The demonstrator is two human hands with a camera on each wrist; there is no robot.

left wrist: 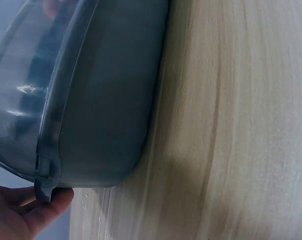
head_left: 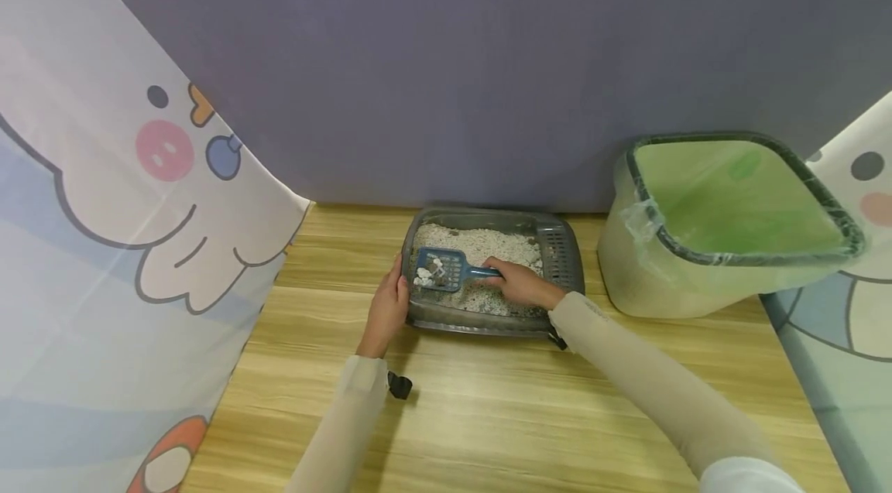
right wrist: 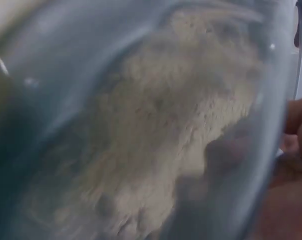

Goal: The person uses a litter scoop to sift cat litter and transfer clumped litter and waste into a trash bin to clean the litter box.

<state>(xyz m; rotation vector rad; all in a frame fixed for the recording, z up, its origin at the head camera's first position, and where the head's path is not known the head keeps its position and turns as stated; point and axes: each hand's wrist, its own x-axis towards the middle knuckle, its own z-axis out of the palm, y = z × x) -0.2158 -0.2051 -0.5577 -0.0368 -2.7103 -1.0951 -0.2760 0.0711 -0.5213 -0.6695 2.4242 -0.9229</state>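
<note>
At the far left we see a cloth [head_left: 104,191] printed with cartoon figures. Next comes the left hand [head_left: 386,311], at the left end of the tray [head_left: 481,323]; its thumb and fingers pinch the rim from both sides. If that hand pulls down or lifts, we judge that the tray could tip or slide on the table [head_left: 488,415], and the litter [head_left: 495,241] would pile to one side.

Inside the tray, towards its left end, we find the scoop [head_left: 454,276], with pale and grey clumps [head_left: 425,275] on its slotted blade. We cannot tell whether the blade touches the litter below. The clumps sit near the blade's left edge, so a small tilt that way could roll them off, and a jolt could shake bits through the slots.

The right hand [head_left: 519,282] curls its fingers round the end of the scoop's handle. So far back a grip may let the loaded blade twist or droop, we think. In the right wrist view the hand is blurred and partly behind the tray's wall.

Rightmost, apart from the tray, stands the bin [head_left: 641,284] with a liner [head_left: 739,207] folded over its rim; a snag there could pull the liner loose.
</note>
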